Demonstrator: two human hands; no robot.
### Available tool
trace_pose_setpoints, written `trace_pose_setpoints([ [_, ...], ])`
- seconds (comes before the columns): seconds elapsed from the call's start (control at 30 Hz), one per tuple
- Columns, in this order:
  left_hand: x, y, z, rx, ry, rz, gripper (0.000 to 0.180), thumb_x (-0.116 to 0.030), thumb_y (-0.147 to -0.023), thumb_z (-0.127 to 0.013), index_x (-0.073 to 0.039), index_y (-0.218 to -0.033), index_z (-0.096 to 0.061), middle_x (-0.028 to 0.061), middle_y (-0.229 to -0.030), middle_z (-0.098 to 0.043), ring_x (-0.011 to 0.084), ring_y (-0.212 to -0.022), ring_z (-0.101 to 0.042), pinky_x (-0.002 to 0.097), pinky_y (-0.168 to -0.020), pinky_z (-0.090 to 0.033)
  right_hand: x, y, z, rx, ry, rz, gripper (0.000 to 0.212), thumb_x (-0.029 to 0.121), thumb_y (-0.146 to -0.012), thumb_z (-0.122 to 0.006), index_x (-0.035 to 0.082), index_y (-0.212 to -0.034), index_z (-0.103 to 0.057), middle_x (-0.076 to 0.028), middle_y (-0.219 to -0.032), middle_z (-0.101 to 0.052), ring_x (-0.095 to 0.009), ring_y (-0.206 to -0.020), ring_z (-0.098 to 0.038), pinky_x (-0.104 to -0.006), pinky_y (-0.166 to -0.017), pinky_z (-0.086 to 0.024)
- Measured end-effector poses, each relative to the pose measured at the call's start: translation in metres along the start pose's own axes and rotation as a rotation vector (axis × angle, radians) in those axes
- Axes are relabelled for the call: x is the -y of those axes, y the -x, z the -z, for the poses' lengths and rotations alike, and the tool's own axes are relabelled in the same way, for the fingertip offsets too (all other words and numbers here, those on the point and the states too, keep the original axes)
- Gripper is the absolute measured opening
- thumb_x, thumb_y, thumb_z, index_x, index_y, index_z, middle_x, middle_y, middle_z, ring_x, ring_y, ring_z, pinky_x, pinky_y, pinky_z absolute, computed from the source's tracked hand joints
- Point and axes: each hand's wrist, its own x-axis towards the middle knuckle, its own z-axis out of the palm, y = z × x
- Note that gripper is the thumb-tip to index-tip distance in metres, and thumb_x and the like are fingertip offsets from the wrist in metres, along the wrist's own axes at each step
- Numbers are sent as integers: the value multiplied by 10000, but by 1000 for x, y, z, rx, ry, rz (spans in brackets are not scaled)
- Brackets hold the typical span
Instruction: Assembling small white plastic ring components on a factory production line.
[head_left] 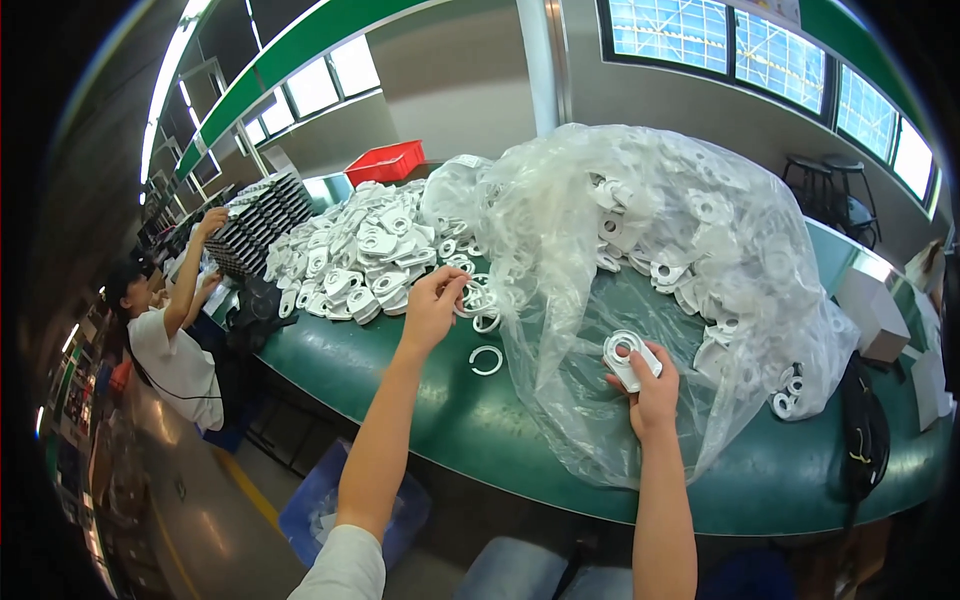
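Observation:
My right hand (655,392) grips a white plastic part (620,372) with a rounded end and a round hole, above the spread clear plastic bag (580,420). To its left, my left hand (432,312) is closed, thumb and fingertips pinched together at the edge of several white open rings (485,323). Whether a ring is between those fingertips I cannot make out. One C-shaped white ring (487,360) lies alone on the green tabletop (440,400), just right of my left wrist.
A heap of white parts (375,240) covers the table at left. More parts (710,210) fill the big bag. A red bin (385,162), stacked black trays (262,225), a white box (872,312) and a black bag (862,425) stand around. A co-worker (175,340) reaches toward the trays.

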Motion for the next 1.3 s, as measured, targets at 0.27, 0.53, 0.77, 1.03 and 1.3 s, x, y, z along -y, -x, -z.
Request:
trace_pose_setpoints([
  [0.27,38,1,-31,-285,262,72,120,-86,-874,-601,10,-910,-663,15,-722,-603,70,-588,-537,196,-506,-418,1,1,-4,21,7,-9,224,49,-911,-497,-9,-1126,-471,-151,-1001,-641,-297,-858,-663,-327,-617,-588],
  [0.53,54,8,-32,-386,489,129,155,-90,-853,-644,25,-957,-658,53,-759,-642,95,-649,-591,210,-530,-444,3,2,-4,39,19,-1,230,54,-912,-499,-8,-1132,-469,-150,-1006,-640,-295,-860,-661,-324,-616,-588],
  [0.77,30,-3,-42,-437,582,-65,115,-90,-933,-517,-29,-1030,-517,115,-960,-652,169,-845,-636,291,-706,-539,2,3,-6,38,31,-20,225,51,-911,-498,-2,-1127,-464,-149,-1003,-639,-296,-865,-661,-325,-614,-588],
  [1.03,-9,-5,-83,-176,605,-158,111,-96,-929,-530,-25,-1008,-562,72,-832,-642,128,-754,-614,235,-655,-488,0,2,-8,63,27,-20,237,55,-914,-502,3,-1141,-457,-154,-998,-636,-305,-863,-660,-330,-615,-588],
  [1.3,-29,40,-134,238,335,30,90,-80,-882,-596,-16,-937,-629,-18,-706,-580,17,-582,-487,164,-483,-362,-1,1,-6,122,-5,-77,286,196,-968,-410,-11,-1154,-475,-144,-1030,-608,-285,-882,-646,-384,-673,-585],
])
